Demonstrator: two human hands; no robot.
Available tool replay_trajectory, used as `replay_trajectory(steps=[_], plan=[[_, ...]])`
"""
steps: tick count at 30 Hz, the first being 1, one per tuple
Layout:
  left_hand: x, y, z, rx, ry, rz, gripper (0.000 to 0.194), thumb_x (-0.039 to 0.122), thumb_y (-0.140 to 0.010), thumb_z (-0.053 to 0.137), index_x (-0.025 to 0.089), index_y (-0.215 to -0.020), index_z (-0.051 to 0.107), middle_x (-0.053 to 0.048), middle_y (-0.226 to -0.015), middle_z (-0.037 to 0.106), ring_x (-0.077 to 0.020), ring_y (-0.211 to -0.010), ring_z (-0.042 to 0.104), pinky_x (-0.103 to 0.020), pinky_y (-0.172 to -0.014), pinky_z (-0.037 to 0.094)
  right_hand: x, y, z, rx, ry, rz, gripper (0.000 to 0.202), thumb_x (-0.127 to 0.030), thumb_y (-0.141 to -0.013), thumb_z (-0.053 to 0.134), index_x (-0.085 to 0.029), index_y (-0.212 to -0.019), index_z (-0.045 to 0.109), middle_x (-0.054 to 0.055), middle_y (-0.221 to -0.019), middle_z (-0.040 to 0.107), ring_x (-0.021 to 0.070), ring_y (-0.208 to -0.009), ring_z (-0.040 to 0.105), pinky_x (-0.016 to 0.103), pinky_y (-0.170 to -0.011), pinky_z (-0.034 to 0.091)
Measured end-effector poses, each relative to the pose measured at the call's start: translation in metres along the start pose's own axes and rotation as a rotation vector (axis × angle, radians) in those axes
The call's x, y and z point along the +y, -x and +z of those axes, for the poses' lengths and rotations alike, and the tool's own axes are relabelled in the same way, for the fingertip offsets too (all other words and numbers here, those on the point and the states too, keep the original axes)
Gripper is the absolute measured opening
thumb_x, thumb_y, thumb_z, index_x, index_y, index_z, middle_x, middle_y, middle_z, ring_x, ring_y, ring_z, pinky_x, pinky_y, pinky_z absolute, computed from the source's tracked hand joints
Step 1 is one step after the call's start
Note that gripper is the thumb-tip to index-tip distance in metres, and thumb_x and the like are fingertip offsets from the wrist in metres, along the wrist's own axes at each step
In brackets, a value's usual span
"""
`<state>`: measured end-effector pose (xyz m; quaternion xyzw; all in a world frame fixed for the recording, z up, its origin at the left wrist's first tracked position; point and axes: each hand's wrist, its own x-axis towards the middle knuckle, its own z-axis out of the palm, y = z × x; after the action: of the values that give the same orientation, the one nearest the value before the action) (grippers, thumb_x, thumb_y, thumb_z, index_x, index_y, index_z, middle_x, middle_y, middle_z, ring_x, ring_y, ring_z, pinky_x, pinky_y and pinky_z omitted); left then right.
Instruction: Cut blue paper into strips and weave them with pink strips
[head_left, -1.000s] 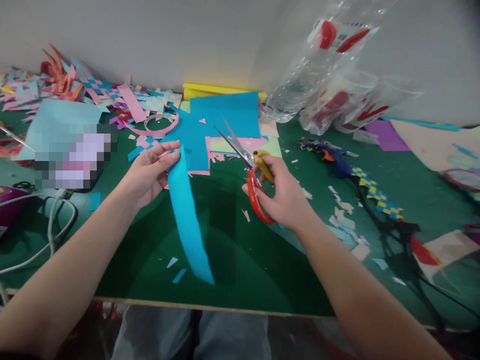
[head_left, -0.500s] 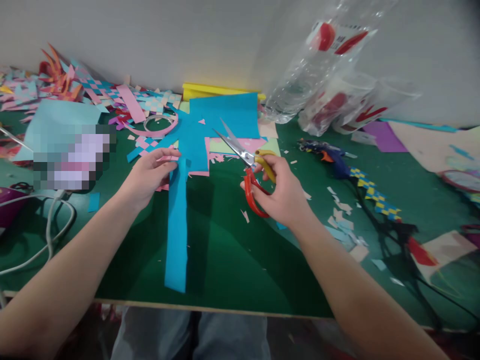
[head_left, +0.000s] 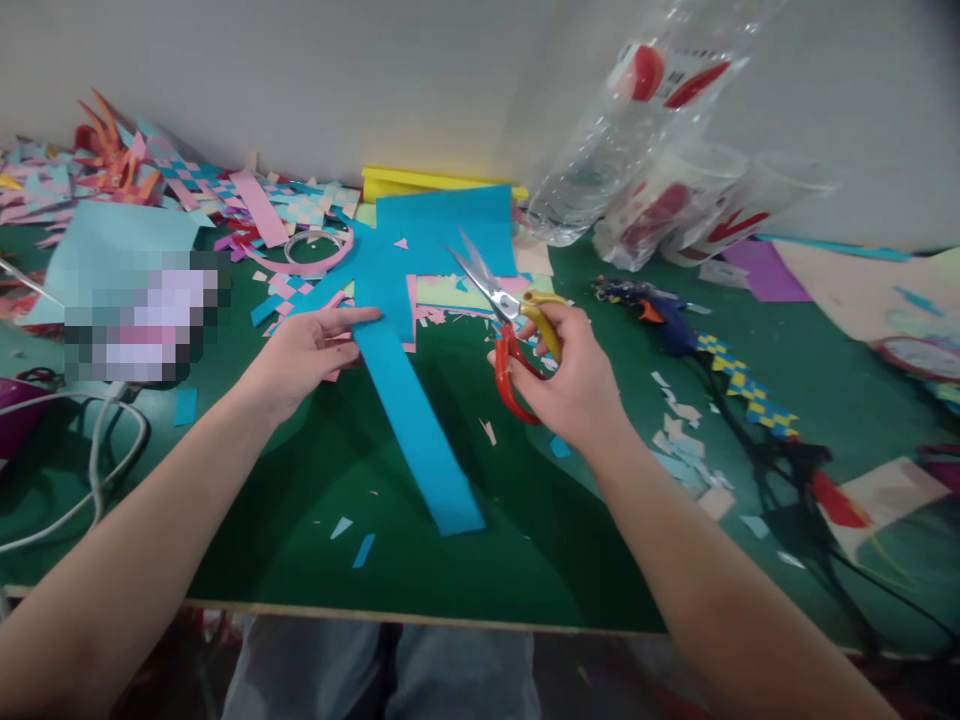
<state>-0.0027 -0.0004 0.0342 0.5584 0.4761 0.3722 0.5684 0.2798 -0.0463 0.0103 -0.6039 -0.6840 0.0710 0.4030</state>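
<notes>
Well left of the left grip (head_left: 304, 360): one white cable (head_left: 95, 455), then one lilac item (head_left: 165, 310), pixelated, details not legible. Beyond the left grip: one pink paper strip (head_left: 260, 207). Left grip itself: fingers and thumb closed on the upper end of one blue paper strip (head_left: 420, 435). Long axis of the latter: rightward from the left grip and toward the person; free end between the two hands, nearer the body than either; contact with the green counter (head_left: 300, 585) cannot be told. Left hand the nearer, being in contact. Beyond and right of the left grip: one larger blue sheet (head_left: 457, 225). Scissors (head_left: 507, 308), one pair, red and yellow handles, held in the right grip (head_left: 574, 378), closed around them; blades parted, pointing away and leftward, apart from the held strip. Right of the right grip: pale paper scraps (head_left: 686, 445); farther right, one blue-and-yellow woven strip (head_left: 742, 380).
</notes>
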Motion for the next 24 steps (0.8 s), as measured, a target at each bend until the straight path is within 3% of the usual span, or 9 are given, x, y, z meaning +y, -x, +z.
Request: replay_trajectory(steps=[4, 7, 9, 11, 14, 16, 19, 24], plan=[[-0.0033, -0.0012, 0.0006, 0.107, -0.288, 0.108, 0.022, 0.012, -0.076, 0.07, 0.021, -0.096, 0.078, -0.003, -0.069, 0.068, -0.0132, -0.052, 0.056, -0.022, -0.048, 0.043, -0.0002, -0.0002, 0.0002, 0.027, 0.021, 0.023, 0.042, -0.039, -0.076, 0.069, -0.026, -0.11, 0.049, 0.005, -0.095, 0.061, 0.0196, -0.072, 0.052, 0.043, -0.074, 0.048], [-0.0021, -0.003, 0.0022, 0.175, -0.476, 0.258, 0.006, 0.018, -0.077, 0.073, 0.021, -0.078, 0.077, -0.004, -0.082, 0.068, -0.0155, -0.065, 0.059, -0.025, -0.062, 0.046, -0.0001, -0.0001, 0.0007, 0.025, 0.014, 0.045, 0.043, -0.04, -0.075, 0.069, -0.025, -0.11, 0.049, 0.005, -0.095, 0.062, 0.02, -0.073, 0.053, 0.045, -0.075, 0.049], [-0.0016, -0.0041, 0.002, 0.188, -0.558, 0.343, 0.005, 0.02, -0.076, 0.074, 0.021, -0.073, 0.077, -0.005, -0.094, 0.067, -0.0165, -0.073, 0.059, -0.026, -0.069, 0.046, 0.0004, 0.0001, 0.001, 0.028, 0.014, 0.046, 0.044, -0.041, -0.075, 0.069, -0.025, -0.111, 0.049, 0.005, -0.096, 0.062, 0.0202, -0.073, 0.053, 0.045, -0.075, 0.049], [-0.0023, -0.0049, 0.0006, 0.186, -0.605, 0.341, 0.008, 0.019, -0.078, 0.072, 0.021, -0.07, 0.076, -0.005, -0.091, 0.066, -0.016, -0.071, 0.057, -0.027, -0.07, 0.044, 0.0013, 0.0005, 0.0011, 0.032, 0.016, 0.041, 0.044, -0.041, -0.074, 0.07, -0.025, -0.11, 0.049, 0.005, -0.096, 0.062, 0.0202, -0.073, 0.054, 0.044, -0.074, 0.049], [-0.0048, -0.0053, -0.0019, 0.168, -0.607, 0.28, 0.014, 0.02, -0.08, 0.07, 0.021, -0.066, 0.073, -0.001, -0.068, 0.062, -0.0133, -0.057, 0.051, -0.026, -0.061, 0.042, 0.0031, 0.0008, 0.0011, 0.044, 0.018, 0.023, 0.041, -0.039, -0.076, 0.069, -0.026, -0.11, 0.05, 0.005, -0.095, 0.062, 0.0203, -0.072, 0.054, 0.044, -0.072, 0.049], [-0.0059, -0.0049, -0.003, 0.162, -0.502, 0.227, 0.013, 0.024, -0.08, 0.071, 0.021, -0.068, 0.071, 0.002, -0.055, 0.055, -0.0118, -0.05, 0.047, -0.023, -0.052, 0.038, 0.0036, 0.0008, 0.0011, 0.053, 0.016, 0.017, 0.04, -0.038, -0.076, 0.068, -0.026, -0.11, 0.05, 0.005, -0.094, 0.062, 0.0203, -0.072, 0.054, 0.044, -0.071, 0.049], [-0.0053, -0.0039, -0.0027, 0.128, -0.131, 0.066, 0.015, 0.031, -0.079, 0.076, 0.019, -0.072, 0.069, 0.002, -0.055, 0.054, -0.0098, -0.049, 0.048, -0.02, -0.045, 0.037, 0.0025, 0.0007, 0.0013, 0.066, -0.008, 0.042, 0.04, -0.039, -0.076, 0.07, -0.027, -0.109, 0.05, 0.004, -0.091, 0.061, 0.0201, -0.07, 0.053, 0.043, -0.068, 0.049], [-0.0001, -0.0054, 0.0035, 0.157, 0.521, -0.059, 0.02, 0.022, -0.083, 0.074, 0.019, -0.07, 0.06, 0.007, -0.055, 0.046, -0.0035, -0.047, 0.048, -0.014, -0.049, 0.045, -0.0027, 0.0015, 0.0013, 0.038, -0.128, 0.072, 0.04, -0.043, -0.079, 0.068, -0.027, -0.11, 0.048, 0.004, -0.094, 0.058, 0.0203, -0.075, 0.052, 0.042, -0.07, 0.049]])
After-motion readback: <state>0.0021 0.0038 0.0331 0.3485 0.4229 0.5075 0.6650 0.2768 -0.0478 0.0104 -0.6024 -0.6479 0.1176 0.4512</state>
